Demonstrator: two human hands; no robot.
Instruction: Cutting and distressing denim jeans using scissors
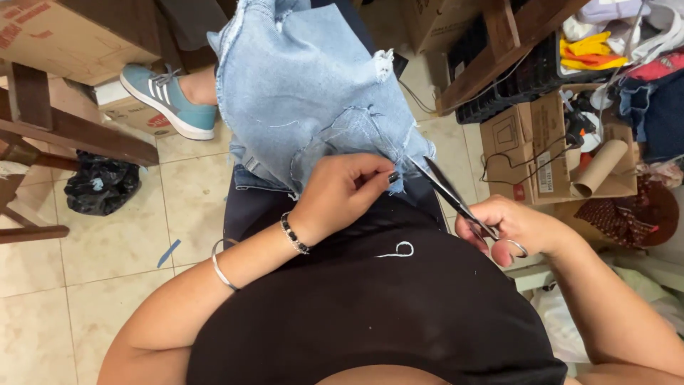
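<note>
A light blue denim garment with frayed edges lies over my lap. My left hand pinches its lower edge near a loose patch of stitching. My right hand grips a pair of metal scissors, fingers through the handles. The blades point up and left, and their tips touch the denim edge right beside my left fingertips. A white loop of thread rests on my black shirt.
A teal sneaker on another person's foot rests on the tiled floor at the left. Cardboard boxes, a cardboard tube, cables and fabric scraps crowd the right. A black plastic bag and wooden furniture legs stand left.
</note>
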